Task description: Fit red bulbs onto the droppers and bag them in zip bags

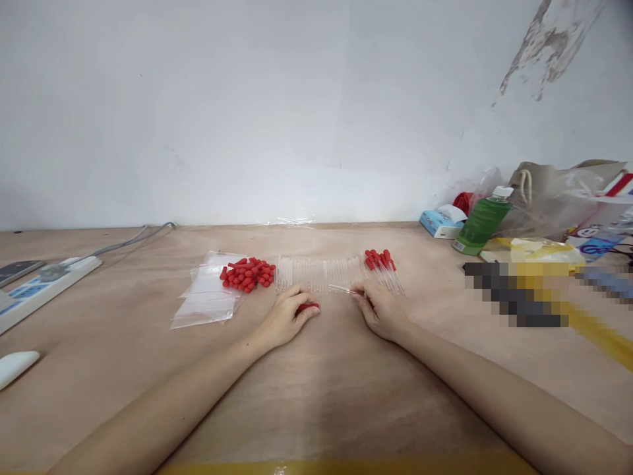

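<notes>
Left hand (291, 319): thumb and fingers closed on a red bulb (309, 307), just above or on the table (316, 402); which of the two, I cannot tell.
Right hand (380, 310): fingertips pinching one end of a clear tube (340, 289), its free end pointing left toward the other hand, the two hands apart.
Loose bulbs (247, 274): a red heap left of centre, partly over flat clear bags (204, 311).
Tube row (316, 272): many thin clear tubes side by side, just beyond the hands, between the heap and the topped tubes (380, 259), which carry red bulbs at their far ends.
Bulb's feel: probably light, soft and rubbery, squeezing easily yet giving good grip; best held round its body, with the open end left free.
Tube's feel: probably very light, stiff, smooth and slippery; glass or plastic, I cannot tell, so best treated as fragile. Its thin shape looks apt to roll.
Tube's hold: a light pinch close to the end being pushed would likely limit bending; gripping far back could let it tilt or snap.
Table's right: a green bottle (482, 223) leans beside a blue tissue box (440, 224).
</notes>
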`<state>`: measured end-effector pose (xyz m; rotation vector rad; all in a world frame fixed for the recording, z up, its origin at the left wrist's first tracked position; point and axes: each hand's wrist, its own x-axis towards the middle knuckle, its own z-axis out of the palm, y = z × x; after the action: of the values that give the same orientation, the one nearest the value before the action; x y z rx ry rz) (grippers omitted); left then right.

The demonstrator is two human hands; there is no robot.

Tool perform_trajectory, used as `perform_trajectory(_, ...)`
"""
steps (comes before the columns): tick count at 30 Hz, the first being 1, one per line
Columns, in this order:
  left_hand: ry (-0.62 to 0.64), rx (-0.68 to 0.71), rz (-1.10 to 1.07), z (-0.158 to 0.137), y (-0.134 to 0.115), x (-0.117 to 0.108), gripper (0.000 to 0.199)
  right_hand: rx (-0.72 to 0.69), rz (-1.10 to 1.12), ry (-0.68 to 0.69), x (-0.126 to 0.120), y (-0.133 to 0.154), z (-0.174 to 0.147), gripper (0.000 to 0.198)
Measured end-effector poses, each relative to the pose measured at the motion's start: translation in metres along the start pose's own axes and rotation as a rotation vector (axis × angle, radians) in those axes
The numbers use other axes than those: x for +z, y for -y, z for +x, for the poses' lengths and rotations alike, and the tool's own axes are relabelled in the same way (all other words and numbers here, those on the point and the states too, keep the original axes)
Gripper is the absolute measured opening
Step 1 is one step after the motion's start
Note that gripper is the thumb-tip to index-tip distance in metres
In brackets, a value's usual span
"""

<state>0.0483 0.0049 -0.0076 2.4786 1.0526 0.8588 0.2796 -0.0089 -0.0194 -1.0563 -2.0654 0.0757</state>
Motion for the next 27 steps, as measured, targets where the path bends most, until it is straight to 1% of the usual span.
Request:
perform_trajectory(4, -0.05, -0.075, -0.074, -0.006, -0.005, -0.002, 0.019, -0.047, 0.03, 0.07, 0.005, 0.012, -0.003, 0.014)
perform_trajectory(7, -0.081, -0.093, -0.089, -0.007, -0.006, -0.002, 0.019, -0.086, 0.017, 0.119, 0.007, 0.017, -0.005, 0.015)
perform_trajectory(11, -0.105, -0.106, -0.112, -0.008, -0.005, 0.0, 0.02, -0.096, 0.013, 0.125, 0.007, 0.017, -0.005, 0.014)
perform_trajectory(16, -0.08, -0.096, -0.136, -0.011, -0.003, 0.003, 0.021, -0.112, 0.047, 0.142, 0.006, 0.012, -0.004, 0.013)
perform_trajectory(21, -0.029, -0.043, -0.097, -0.014, -0.005, 0.001, 0.017, -0.121, 0.07, 0.215, 0.002, 0.006, 0.0, 0.012)
perform_trajectory(24, 0.015, -0.023, -0.044, -0.013, -0.007, 0.0, 0.017, -0.144, 0.042, 0.253, -0.001, 0.005, 0.003, 0.013)
perform_trajectory(27, 0.045, 0.007, 0.021, -0.012, -0.009, -0.001, 0.019, -0.179, -0.035, 0.262, -0.001, 0.008, 0.005, 0.017)
